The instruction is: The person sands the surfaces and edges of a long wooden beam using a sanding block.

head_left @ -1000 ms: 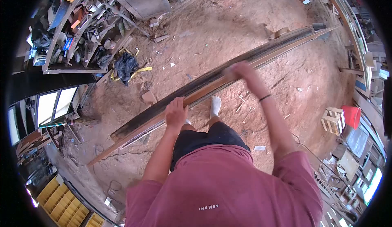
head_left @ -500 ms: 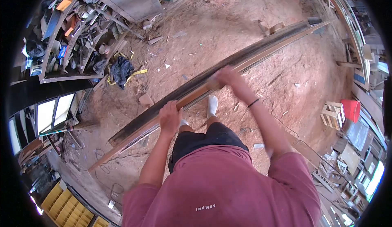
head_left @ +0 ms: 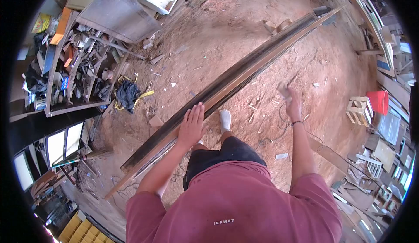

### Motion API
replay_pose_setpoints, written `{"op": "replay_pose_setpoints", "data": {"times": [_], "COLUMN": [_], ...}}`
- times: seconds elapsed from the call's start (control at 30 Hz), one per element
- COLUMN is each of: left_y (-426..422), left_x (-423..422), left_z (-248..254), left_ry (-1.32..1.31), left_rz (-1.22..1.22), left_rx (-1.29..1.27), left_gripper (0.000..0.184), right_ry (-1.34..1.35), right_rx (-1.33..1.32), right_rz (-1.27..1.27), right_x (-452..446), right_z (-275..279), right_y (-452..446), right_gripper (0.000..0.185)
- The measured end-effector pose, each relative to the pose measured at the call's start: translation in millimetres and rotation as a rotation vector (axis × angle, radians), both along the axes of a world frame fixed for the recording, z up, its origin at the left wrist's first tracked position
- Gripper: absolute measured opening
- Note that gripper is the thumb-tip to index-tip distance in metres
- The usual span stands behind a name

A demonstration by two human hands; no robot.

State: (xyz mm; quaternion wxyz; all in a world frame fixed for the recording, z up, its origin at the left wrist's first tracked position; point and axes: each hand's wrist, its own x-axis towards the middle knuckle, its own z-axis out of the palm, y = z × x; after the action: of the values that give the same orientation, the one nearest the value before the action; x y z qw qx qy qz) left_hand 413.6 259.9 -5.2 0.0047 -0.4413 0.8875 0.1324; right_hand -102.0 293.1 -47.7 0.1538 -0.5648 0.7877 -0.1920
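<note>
A long brown wooden strip (head_left: pixel 257 68) lies along a thicker dark beam (head_left: pixel 227 80), running diagonally in front of me. My left hand (head_left: pixel 192 123) rests flat on the strip and beam with its fingers stretched out. Off to the right, away from the wood, my right hand (head_left: pixel 293 105) is raised over the floor. Its fingers are closed around a small tan pad (head_left: pixel 283 91), blurred by motion, whose exact kind I cannot make out.
Shelving full of scraps (head_left: pixel 78 64) stands at the left, with a dark bag (head_left: pixel 128 95) beside it. A wooden crate (head_left: pixel 359 111) and red bucket (head_left: pixel 378 101) are at the right. Cable (head_left: pixel 279 131) and wood bits lie on the dirt floor.
My right hand has come off the wooden strip and swung right with the small pad. My left hand has shifted slightly up along the strip and flattened out.
</note>
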Motion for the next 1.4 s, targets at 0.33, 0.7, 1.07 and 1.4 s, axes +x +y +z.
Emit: {"op": "replay_pose_setpoints", "data": {"times": [0.33, 0.7, 1.07, 1.4], "left_y": [-121, -46, 132, 220], "left_x": [-202, -69, 225, 433], "left_z": [-8, 6, 40, 22], "left_ry": [-0.054, 0.018, -0.186, -0.005], "left_rz": [-0.229, -0.04, 0.132, 0.399], "left_rx": [-0.12, -0.009, 0.034, 0.05], "left_gripper": [0.106, 0.099, 0.094, 0.072], "right_ry": [-0.181, -0.145, 0.053, -0.032], "right_rx": [0.387, 0.02, -0.076, -0.073], "right_rz": [-0.028, 0.186, 0.902, 1.155], "right_x": [12, 87, 345, 615], "right_z": [-69, 47, 75, 81], "right_y": [199, 18, -44, 91], "right_gripper": [0.063, 0.063, 0.071, 0.068]}}
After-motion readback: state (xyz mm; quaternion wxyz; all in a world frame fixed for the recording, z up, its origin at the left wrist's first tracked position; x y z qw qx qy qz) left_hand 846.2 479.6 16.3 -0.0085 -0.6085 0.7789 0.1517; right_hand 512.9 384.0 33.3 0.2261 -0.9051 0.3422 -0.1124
